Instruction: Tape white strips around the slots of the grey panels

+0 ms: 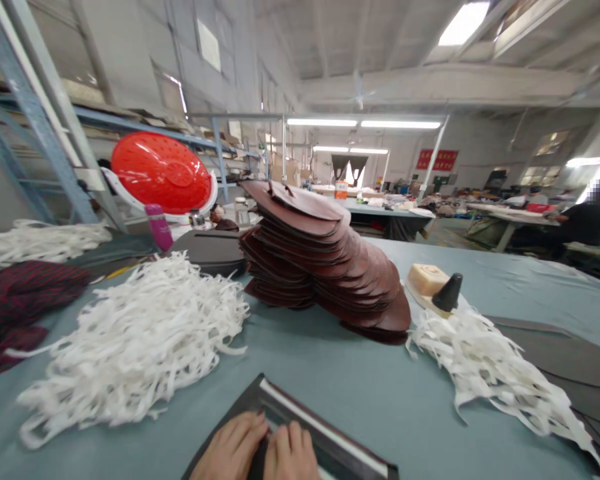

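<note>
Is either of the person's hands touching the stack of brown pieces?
No, the left hand and the right hand are both at the dark piece nearer the camera, apart from the brown stack.

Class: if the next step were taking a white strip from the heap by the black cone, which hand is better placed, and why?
Probably the right hand: it lies nearer that white heap, with the left hand farther away. Both hands rest on the dark piece.

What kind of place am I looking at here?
Probably a workshop making leather or leather-like goods, though the pictures don't show the finished product. Signs include the tall stack of brown, leather-like pieces, the loose heap of white strips, and the tube lights hung above a far worktable.
</note>
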Motion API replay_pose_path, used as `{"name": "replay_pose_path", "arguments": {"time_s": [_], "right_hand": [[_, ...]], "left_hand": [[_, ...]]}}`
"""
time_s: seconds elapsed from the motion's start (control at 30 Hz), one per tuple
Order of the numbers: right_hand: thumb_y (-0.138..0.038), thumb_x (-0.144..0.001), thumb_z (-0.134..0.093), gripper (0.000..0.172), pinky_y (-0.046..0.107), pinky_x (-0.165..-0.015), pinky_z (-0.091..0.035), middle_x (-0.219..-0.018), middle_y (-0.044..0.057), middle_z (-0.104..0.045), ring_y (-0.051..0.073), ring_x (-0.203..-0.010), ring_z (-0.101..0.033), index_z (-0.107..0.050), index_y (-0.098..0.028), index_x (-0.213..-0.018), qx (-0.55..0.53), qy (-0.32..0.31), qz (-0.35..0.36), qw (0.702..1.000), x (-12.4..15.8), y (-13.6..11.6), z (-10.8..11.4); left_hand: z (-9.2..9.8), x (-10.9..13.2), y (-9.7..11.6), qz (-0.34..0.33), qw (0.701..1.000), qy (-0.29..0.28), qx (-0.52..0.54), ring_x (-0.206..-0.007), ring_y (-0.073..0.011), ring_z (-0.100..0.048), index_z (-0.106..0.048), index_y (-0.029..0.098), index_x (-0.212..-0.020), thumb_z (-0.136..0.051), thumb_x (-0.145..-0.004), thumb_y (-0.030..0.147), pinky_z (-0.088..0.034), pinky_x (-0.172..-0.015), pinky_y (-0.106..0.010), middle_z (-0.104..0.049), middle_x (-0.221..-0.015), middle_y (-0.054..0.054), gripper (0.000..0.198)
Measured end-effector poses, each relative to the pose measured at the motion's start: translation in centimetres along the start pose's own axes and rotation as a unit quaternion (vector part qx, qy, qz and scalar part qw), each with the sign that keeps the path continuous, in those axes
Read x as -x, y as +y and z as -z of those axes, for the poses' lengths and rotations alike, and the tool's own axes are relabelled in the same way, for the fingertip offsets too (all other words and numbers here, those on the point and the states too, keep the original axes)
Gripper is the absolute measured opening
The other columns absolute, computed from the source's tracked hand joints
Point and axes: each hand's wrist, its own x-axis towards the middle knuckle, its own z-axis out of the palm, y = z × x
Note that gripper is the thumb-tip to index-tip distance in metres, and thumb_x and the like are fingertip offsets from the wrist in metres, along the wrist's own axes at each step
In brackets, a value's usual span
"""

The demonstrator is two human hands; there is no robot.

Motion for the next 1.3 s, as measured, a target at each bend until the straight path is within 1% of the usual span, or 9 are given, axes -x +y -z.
{"name": "replay_pose_path", "arguments": {"time_s": [0.07,0.17,0.33,0.47,0.6,0.73,0.97,1.13,1.3], "right_hand": [[-0.005,-0.076,-0.051,0.018,0.037,-0.06,-0.047,-0.076,0.01,-0.06,0.023,-0.07,-0.053,-0.066,-0.014,-0.081,-0.018,-0.095,0.006,0.995,0.5,1.1,3.7],[-0.002,-0.079,-0.047,0.028,0.039,-0.069,-0.048,-0.089,0.012,-0.061,0.024,-0.081,-0.053,-0.065,-0.011,-0.099,-0.042,-0.211,0.039,0.976,1.7,4.3,8.8],[-0.006,-0.087,-0.04,0.032,0.042,-0.081,-0.045,-0.104,0.017,-0.058,0.028,-0.097,-0.05,-0.058,-0.004,-0.113,-0.108,-0.222,0.111,0.963,4.4,9.3,13.1],[-0.009,-0.09,-0.039,0.03,0.045,-0.084,-0.042,-0.104,0.016,-0.057,0.027,-0.098,-0.049,-0.058,-0.006,-0.113,-0.139,-0.22,0.085,0.962,5.1,9.9,13.4],[-0.011,-0.091,-0.039,0.025,0.039,-0.076,-0.04,-0.094,0.011,-0.058,0.023,-0.088,-0.049,-0.06,-0.011,-0.103,-0.136,-0.221,0.017,0.966,4.6,9.1,12.3],[-0.015,-0.09,-0.047,0.015,0.037,-0.074,-0.037,-0.083,0.007,-0.056,0.022,-0.081,-0.048,-0.062,-0.017,-0.092,-0.127,-0.239,-0.03,0.962,2.9,7.3,10.5],[-0.011,-0.088,-0.048,0.015,0.035,-0.071,-0.035,-0.084,0.007,-0.056,0.022,-0.081,-0.047,-0.06,-0.018,-0.082,-0.108,-0.292,-0.042,0.949,-0.7,4.1,7.8],[-0.018,-0.092,-0.046,0.016,0.035,-0.071,-0.035,-0.082,0.007,-0.055,0.022,-0.081,-0.048,-0.061,-0.019,-0.086,-0.112,-0.284,-0.04,0.952,0.9,6.4,9.7],[-0.022,-0.092,-0.047,0.012,0.035,-0.07,-0.037,-0.083,0.006,-0.055,0.021,-0.081,-0.048,-0.058,-0.018,-0.09,-0.145,-0.25,-0.092,0.953,3.8,8.8,12.2]], "left_hand": [[1.8,-1.0,1.7,0.08,0.994,-0.065,0.029,-0.109,-0.0169,-0.059,-0.056,0.022,-0.12,-0.038,-0.092,0.015,-0.051,-0.094,-0.03,-0.065,-0.116,-0.004,0.035],[3.2,-2.1,3.1,0.127,0.98,-0.128,0.08,-0.116,-0.0197,-0.053,-0.055,0.019,-0.121,-0.04,-0.092,0.012,-0.047,-0.1,-0.038,-0.062,-0.119,-0.007,0.034],[3.5,-1.9,3.5,0.149,0.97,-0.157,0.11,-0.119,-0.0209,-0.05,-0.054,0.017,-0.122,-0.041,-0.092,0.012,-0.045,-0.103,-0.042,-0.059,-0.122,-0.009,0.033],[3.8,-1.8,3.6,0.158,0.967,-0.153,0.13,-0.121,-0.0207,-0.049,-0.053,0.018,-0.123,-0.039,-0.093,0.012,-0.044,-0.105,-0.042,-0.058,-0.123,-0.009,0.034],[3.9,-2.0,3.6,0.176,0.96,-0.142,0.165,-0.122,-0.0205,-0.049,-0.052,0.02,-0.123,-0.037,-0.093,0.011,-0.043,-0.106,-0.044,-0.058,-0.123,-0.008,0.035],[4.1,-2.2,3.7,0.196,0.954,-0.132,0.186,-0.121,-0.0207,-0.049,-0.051,0.02,-0.122,-0.037,-0.093,0.011,-0.044,-0.105,-0.045,-0.058,-0.122,-0.008,0.034],[4.3,-2.4,3.9,0.207,0.95,-0.128,0.195,-0.12,-0.0214,-0.05,-0.049,0.019,-0.123,-0.037,-0.093,0.013,-0.044,-0.104,-0.047,-0.057,-0.123,-0.009,0.033],[4.1,-2.3,3.8,0.21,0.949,-0.129,0.196,-0.12,-0.0206,-0.049,-0.05,0.019,-0.122,-0.038,-0.093,0.013,-0.042,-0.105,-0.045,-0.057,-0.123,-0.009,0.032],[4.3,-2.3,3.9,0.232,0.947,-0.121,0.185,-0.116,-0.0202,-0.05,-0.053,0.019,-0.118,-0.039,-0.093,0.014,-0.044,-0.102,-0.042,-0.056,-0.12,-0.009,0.029]]}}
